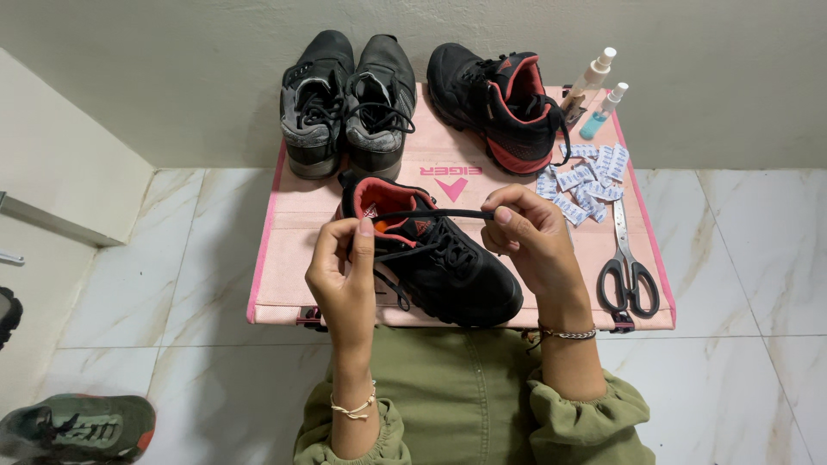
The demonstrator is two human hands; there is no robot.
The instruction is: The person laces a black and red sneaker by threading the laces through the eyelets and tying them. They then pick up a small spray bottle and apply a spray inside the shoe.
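From the head camera I see my left hand (343, 274) and right hand (527, 231) each pinching one end of a black shoelace (439, 213), taut above the black mesh sneaker with coral lining (431, 258) on the pink folding table (284, 250). Lacing looks partly done, ends untied. Black-handled scissors (627, 267), white sachets (581, 179), two spray bottles (594, 90) and three more shoes (349, 103) sit nearby, none obstructing.

A heap of small white-and-blue sachets (582, 181) lies beside two spray bottles (596, 93) with pale labels.

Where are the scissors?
The scissors lie on the right side of the pink table, just below the pile of little white packets and to the right of the right hand.
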